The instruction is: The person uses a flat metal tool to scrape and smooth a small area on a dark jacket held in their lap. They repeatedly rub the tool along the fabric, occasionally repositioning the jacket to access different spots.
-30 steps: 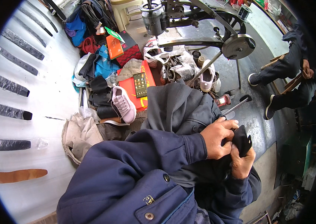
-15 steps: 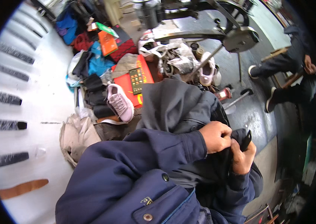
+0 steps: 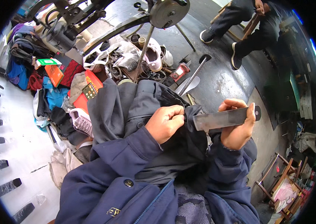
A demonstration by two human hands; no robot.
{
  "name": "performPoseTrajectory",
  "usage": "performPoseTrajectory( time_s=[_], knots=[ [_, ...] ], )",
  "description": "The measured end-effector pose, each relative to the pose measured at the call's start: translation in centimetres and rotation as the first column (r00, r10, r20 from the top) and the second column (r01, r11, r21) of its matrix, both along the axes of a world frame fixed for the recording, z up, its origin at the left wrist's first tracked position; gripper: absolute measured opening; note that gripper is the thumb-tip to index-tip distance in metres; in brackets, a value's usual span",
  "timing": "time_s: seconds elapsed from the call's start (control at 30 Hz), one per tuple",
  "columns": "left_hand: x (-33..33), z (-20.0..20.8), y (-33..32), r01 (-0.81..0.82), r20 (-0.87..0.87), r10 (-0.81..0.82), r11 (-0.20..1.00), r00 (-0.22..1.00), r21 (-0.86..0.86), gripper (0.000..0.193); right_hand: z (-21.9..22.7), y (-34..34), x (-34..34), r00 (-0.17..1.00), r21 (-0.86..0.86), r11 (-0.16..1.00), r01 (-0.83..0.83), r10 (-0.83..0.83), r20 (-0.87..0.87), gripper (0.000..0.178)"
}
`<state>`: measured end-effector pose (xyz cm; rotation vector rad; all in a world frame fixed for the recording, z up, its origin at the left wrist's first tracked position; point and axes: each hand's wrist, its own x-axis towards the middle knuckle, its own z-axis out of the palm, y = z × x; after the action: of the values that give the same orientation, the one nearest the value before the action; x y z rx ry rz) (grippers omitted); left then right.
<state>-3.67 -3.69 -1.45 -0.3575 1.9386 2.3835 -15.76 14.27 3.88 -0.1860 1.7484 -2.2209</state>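
Observation:
Across my lap lie dark grey trousers (image 3: 109, 108) with a buttoned pocket. My left hand (image 3: 167, 123) is closed, pinching a bunched edge of their cloth between thumb and fingers. To the right of it, my right hand (image 3: 236, 136) grips a flat knife (image 3: 223, 118) with a broad grey blade and a dark end with a small hole. The thumb and curled fingers hold it sideways, and its blade end points left, close to the pinched cloth.
Ahead stands a black sewing machine (image 3: 124, 28) on thin legs. Beyond my lap are a heap of shoes and bags (image 3: 124, 56), a pink sneaker (image 3: 81, 121) and a red tool (image 3: 180, 71). A seated person's legs (image 3: 229, 22) are at the far right; a wooden rack (image 3: 288, 186) stands nearer.
My hands were close together at the cloth; now the right one is apart to the right, with the knife turned flat into sight. The whole view has shifted to the right.

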Motion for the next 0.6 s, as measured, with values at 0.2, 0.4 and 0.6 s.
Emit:
performPoseTrajectory(
  time_s=[0.2,0.4,0.6],
  knots=[
    [-0.3,0.3,0.9,-0.037,-0.043,0.029,0.979,0.999,-0.201,0.016,0.2,0.8,0.6,0.987,-0.230,0.967,0.111,-0.135,-0.092,0.068],
    [-0.7,0.0,1.2,-0.012,-0.008,0.011,0.985,1.000,-0.174,0.017,-0.1,0.8,1.4,0.978,-0.105,0.990,-0.093,0.071,-0.197,0.055],
    [-0.8,-0.1,1.0,0.019,0.057,-0.013,0.995,0.998,-0.093,0.018,-0.9,1.1,1.3,0.871,0.134,0.967,-0.218,0.255,-0.421,0.050]
  ],
)
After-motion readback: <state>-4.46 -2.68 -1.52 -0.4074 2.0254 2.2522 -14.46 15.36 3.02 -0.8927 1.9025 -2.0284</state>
